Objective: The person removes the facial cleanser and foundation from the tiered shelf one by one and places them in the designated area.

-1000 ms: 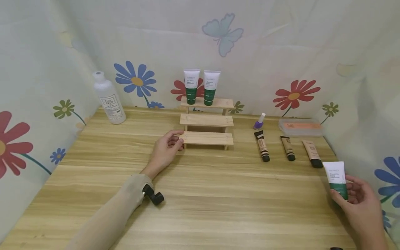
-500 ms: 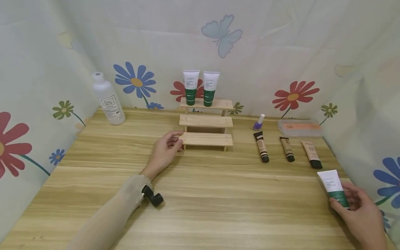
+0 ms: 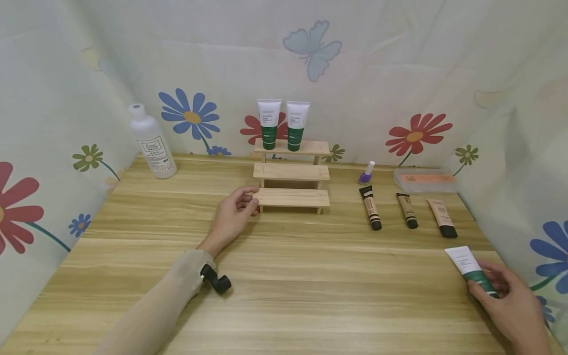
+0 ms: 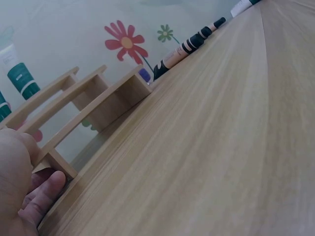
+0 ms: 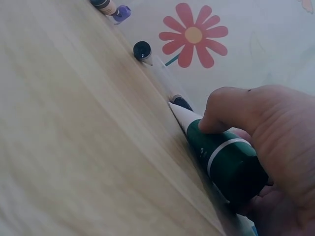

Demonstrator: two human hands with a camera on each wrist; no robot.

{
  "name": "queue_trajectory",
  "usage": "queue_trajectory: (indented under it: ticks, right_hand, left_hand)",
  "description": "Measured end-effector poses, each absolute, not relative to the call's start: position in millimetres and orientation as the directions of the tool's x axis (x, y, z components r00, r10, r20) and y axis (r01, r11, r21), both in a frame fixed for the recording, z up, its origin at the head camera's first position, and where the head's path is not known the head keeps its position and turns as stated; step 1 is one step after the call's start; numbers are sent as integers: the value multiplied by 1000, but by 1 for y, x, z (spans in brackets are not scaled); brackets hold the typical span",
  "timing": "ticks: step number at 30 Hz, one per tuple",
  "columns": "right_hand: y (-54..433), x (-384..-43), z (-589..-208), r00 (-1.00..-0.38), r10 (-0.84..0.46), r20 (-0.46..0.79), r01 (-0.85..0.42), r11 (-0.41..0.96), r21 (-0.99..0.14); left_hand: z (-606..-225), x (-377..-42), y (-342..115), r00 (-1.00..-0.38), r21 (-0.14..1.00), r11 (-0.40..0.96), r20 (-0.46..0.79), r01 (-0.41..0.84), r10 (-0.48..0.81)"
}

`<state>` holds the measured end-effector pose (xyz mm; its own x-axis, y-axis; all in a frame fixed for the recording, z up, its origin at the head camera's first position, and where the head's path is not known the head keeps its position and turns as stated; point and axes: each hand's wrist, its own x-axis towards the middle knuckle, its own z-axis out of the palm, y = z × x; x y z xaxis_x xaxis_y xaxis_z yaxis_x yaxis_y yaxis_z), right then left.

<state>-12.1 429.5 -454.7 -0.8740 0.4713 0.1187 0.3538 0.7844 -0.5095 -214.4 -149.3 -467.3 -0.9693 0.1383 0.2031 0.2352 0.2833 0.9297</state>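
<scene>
My left hand (image 3: 232, 212) grips the left end of the lowest step of a three-tier wooden display stand (image 3: 290, 198). In the left wrist view its fingers (image 4: 45, 196) curl by the stand's end leg. Two white-and-green squeeze tubes (image 3: 268, 125) stand upright, caps down, on the top step. At the front right, my right hand (image 3: 510, 301) holds a similar white-and-green squeeze tube (image 3: 470, 268) by its green end. That tube lies tilted low along the tabletop, white end pointing away to the left. In the right wrist view the thumb presses on its green part (image 5: 216, 152).
Right of the stand lie a black-capped concealer tube (image 3: 371, 209), a smaller beige tube (image 3: 407, 211) and a BB cream tube (image 3: 442, 218). Behind them are a purple nail polish bottle (image 3: 366, 173) and a clear plastic case (image 3: 425, 180). A white bottle (image 3: 153, 143) stands back left.
My right hand has lowered its squeeze tube from nearly upright to nearly flat near the tabletop, the white end swinging left and toward me. My left hand has stayed at the stand.
</scene>
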Motion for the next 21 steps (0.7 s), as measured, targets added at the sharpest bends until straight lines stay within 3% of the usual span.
queue_trajectory:
  ticks: [10, 21]
  right_hand:
    - [431, -12, -455, -865, 501, 43, 417, 762, -495]
    - [431, -12, -454, -850, 523, 64, 413, 737, -536]
  left_hand:
    - [-467, -215, -149, -970, 929, 289, 200, 232, 137]
    - [-466, -214, -149, -968, 927, 286, 209, 242, 140]
